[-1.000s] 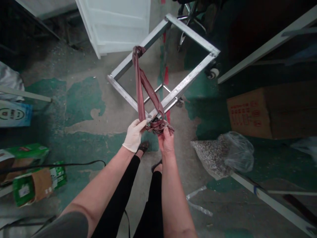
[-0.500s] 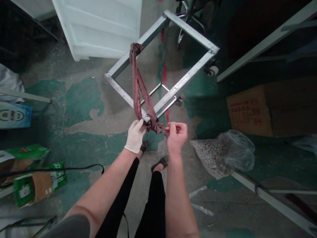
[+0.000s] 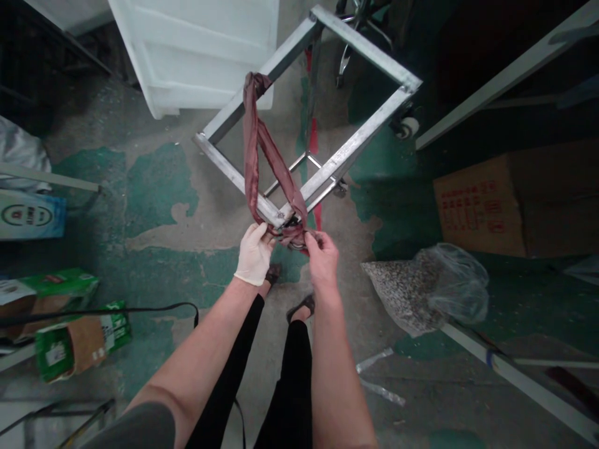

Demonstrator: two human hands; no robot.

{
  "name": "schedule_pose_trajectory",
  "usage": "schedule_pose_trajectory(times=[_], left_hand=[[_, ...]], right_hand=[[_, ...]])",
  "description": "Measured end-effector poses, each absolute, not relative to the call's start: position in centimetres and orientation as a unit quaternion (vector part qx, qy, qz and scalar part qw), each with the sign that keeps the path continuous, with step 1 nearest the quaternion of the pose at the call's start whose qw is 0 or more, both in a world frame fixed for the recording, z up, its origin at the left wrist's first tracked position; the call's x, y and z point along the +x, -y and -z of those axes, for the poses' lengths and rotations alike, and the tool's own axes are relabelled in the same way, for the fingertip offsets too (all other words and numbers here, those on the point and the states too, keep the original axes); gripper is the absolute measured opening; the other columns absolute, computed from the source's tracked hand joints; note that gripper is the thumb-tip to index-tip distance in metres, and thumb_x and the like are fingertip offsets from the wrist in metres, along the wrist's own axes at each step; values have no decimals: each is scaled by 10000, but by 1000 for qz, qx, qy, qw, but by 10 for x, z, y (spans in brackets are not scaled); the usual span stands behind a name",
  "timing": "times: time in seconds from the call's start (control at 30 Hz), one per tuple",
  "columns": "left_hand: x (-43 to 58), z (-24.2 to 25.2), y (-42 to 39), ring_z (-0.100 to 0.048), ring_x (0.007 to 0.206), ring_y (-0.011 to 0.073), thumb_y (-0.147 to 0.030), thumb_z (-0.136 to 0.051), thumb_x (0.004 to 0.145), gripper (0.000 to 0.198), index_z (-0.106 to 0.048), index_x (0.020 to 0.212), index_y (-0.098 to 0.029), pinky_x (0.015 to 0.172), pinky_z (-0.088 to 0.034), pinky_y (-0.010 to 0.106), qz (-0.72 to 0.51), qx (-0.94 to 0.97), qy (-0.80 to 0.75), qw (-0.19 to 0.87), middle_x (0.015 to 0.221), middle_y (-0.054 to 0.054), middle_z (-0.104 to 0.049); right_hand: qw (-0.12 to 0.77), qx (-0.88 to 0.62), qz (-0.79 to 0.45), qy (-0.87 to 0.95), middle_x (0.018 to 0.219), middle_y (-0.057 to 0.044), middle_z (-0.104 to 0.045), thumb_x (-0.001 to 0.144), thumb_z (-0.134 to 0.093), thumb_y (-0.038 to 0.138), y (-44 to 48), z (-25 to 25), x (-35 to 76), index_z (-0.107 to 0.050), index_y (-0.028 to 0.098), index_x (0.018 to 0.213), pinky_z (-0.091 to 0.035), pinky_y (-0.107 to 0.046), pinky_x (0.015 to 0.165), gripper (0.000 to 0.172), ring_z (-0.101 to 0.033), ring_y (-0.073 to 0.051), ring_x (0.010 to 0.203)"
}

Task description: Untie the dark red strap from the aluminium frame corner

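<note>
A maroon cloth strip [image 3: 276, 159] is looped around the left bar of a metal frame [image 3: 355, 138] and runs down to the frame's near corner, where it bunches up. My left hand [image 3: 254, 252], in a white glove, pinches the cloth just left of that corner. To the right of the corner, my bare right hand [image 3: 322, 255] grips the bunched cloth between thumb and fingers. The fingertips of both hands are partly hidden by the cloth. The frame is an open rectangle with a lower rack and wheels beneath it.
A white plastic bin [image 3: 206, 56] stands behind the frame at left. On the right are a cardboard box [image 3: 477, 206] and a clear bag of speckled grains [image 3: 407, 290]. Green cartons [image 3: 77, 349] lie at left, with a black cord [image 3: 154, 308] across them. A wheeled chair base [image 3: 360, 31] is at the back.
My right hand has moved left, closer to the corner and my left hand. The cloth's bunched end is now drawn in tighter against the frame. My left hand stays nearly in place.
</note>
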State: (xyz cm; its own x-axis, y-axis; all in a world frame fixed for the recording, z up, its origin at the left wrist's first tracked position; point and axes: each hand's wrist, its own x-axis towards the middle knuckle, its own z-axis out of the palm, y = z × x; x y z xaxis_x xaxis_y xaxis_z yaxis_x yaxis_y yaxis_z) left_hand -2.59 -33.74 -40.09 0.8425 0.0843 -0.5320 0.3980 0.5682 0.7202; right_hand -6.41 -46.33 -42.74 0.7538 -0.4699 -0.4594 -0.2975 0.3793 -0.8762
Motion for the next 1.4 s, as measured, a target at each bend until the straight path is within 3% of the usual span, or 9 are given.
schedule_pose_trajectory(times=[0.17,0.3,0.47,0.57,0.77,0.93,1.0,1.23,1.4], left_hand=[[-38,407,336,-669,1001,179,-403,-790,716,368,-612,972,-209,854,-509,295,139,498,-246,820,1026,20,-708],[-47,413,337,-631,1133,200,-372,-786,736,422,-637,1093,-202,904,-500,302,179,532,-207,802,1194,57,-686],[-49,411,346,-674,802,138,-367,-843,704,402,-644,981,-153,759,-522,259,236,534,-183,791,922,54,-719],[-50,412,357,-573,557,86,-410,-832,722,406,-640,971,-152,593,-474,234,271,523,-165,791,743,0,-672],[-48,429,367,-673,935,147,-322,-946,539,570,-687,1011,-137,889,-498,255,231,470,-191,830,1021,56,-735],[-50,428,364,-660,864,128,-268,-912,586,482,-704,1009,-170,819,-493,250,266,433,-225,831,995,23,-733],[-51,422,362,-657,869,137,-232,-872,612,383,-707,952,-170,806,-500,252,264,434,-229,830,980,20,-731],[-61,399,358,-646,1045,201,-244,-727,741,228,-684,958,-189,956,-537,406,273,348,-249,862,1091,32,-706],[-63,399,371,-630,1122,182,-143,-731,743,305,-652,1033,-198,1013,-496,327,233,409,-257,844,1118,30,-681]], right_hand=[[858,-216,-143,-443,572,31,-575,933,-541,313,468,431,-51,-544,184,816,-430,-157,411,174,-495,-78,448],[878,-125,-247,-390,516,41,-492,961,-492,332,463,440,-56,-454,188,715,-337,-120,355,288,-403,-52,388],[894,-210,-246,-309,503,58,-480,794,-668,374,464,441,-76,-465,191,675,-342,-133,351,298,-426,-57,394],[872,-312,-242,-290,535,40,-550,677,-746,414,471,438,-82,-509,184,670,-397,-160,373,330,-468,-67,403],[755,-552,-166,-312,749,-9,-701,647,-763,358,495,443,-80,-661,173,847,-552,-251,591,291,-640,-130,599],[765,-596,21,-244,1291,-78,-677,823,-664,433,504,440,-79,-670,219,1219,-504,-405,1029,451,-631,-216,1180],[776,-594,32,-208,1307,-71,-672,874,-623,453,502,436,-76,-686,221,1223,-442,-408,1104,424,-605,-210,1230],[737,-670,-36,-81,850,-14,-695,772,-723,310,508,420,-48,-714,210,798,-521,-305,794,104,-646,-163,808],[618,-781,62,-63,814,-26,-626,853,-631,177,493,388,-49,-654,222,795,-491,-317,762,77,-586,-173,783]])
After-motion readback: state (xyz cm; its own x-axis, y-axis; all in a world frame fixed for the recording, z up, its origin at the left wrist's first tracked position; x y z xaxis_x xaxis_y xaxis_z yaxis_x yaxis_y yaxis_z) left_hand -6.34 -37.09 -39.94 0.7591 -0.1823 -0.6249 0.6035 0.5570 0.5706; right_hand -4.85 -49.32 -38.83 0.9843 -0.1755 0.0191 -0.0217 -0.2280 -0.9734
